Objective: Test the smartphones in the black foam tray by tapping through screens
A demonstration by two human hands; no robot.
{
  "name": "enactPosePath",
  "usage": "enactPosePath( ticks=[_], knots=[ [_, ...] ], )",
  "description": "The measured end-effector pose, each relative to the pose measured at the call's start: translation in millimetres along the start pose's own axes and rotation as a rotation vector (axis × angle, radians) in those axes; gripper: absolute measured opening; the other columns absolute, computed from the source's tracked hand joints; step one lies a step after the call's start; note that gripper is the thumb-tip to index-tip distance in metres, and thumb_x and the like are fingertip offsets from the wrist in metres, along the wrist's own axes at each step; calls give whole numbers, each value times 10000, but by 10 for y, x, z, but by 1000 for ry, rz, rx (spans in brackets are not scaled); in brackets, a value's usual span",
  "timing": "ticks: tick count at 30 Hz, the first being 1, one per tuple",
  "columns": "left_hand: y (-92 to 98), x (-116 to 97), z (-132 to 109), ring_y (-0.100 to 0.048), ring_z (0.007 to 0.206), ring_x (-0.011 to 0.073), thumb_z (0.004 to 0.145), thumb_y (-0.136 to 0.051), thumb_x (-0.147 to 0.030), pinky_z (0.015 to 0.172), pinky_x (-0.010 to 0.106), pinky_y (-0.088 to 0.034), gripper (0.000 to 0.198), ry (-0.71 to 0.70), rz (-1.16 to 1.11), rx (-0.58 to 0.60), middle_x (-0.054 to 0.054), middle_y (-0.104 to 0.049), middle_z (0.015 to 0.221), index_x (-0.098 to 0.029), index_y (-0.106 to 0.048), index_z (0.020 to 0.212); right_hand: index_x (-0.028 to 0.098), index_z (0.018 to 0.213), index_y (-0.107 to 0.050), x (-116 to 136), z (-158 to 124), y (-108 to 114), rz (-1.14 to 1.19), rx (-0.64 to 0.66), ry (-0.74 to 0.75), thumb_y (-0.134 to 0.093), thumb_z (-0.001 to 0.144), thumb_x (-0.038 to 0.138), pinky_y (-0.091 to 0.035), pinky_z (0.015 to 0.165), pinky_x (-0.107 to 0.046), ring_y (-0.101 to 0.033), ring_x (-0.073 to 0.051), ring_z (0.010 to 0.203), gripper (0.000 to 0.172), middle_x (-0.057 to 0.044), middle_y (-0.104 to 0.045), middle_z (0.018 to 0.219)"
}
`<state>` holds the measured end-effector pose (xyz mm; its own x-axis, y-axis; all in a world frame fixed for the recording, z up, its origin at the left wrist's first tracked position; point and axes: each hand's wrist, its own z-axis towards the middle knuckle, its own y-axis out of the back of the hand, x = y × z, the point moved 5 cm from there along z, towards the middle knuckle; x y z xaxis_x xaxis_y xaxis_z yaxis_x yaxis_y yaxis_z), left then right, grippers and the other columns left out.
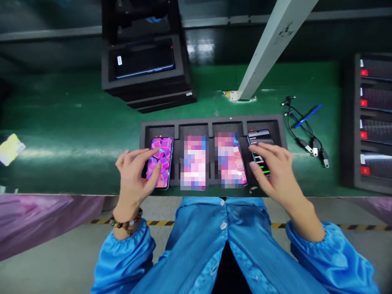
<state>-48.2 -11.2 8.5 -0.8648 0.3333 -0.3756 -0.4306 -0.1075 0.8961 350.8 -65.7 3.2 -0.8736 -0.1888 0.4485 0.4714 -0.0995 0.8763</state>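
Observation:
A black foam tray (211,157) with compartments in a row lies along the near edge of the bench. My left hand (134,171) is open over the leftmost smartphone (164,163), whose lit screen shows purple-pink cubes; index finger and thumb rest on or just above the glass. At the right end, my right hand (274,169) spreads its fingers over a smartphone (259,134) with a dark screen of text lines and green bars. That hand covers part of the screen. Between them lie two lit phones, a pink one (193,163) and another pink one (230,159), their screens blurred out.
Stacked black trays (143,83) holding a dark phone stand behind on the left. A grey post (269,45) rises behind the tray. Short black cables (301,126) and a blue pen (308,116) lie to the right, before another phone tray (350,122). A yellow item (11,149) lies far left.

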Motion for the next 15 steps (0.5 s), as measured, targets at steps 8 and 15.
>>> enactPosePath(
  ticks=[8,15],
  knots=[
    [-202,-692,98,-746,1158,261,980,-673,-268,1266,536,-351,173,-305,-211,220,17,-837,1069,-279,-773,1121,316,1456,-644,391,-68,-168,183,210,214,-527,1111,280,-333,1258,-553,-619,-264,1433,366,-41,-767,1418],
    [-208,-362,236,-586,1459,326,1067,-558,-386,1359,624,-202,512,-103,-59,230,90,-684,1545,-270,-569,1565,306,1606,-539,-321,120,110,82,8,-92,-425,1151,417,-348,1278,-614,-502,-328,1562,482,-94,-628,1609]
  ],
)
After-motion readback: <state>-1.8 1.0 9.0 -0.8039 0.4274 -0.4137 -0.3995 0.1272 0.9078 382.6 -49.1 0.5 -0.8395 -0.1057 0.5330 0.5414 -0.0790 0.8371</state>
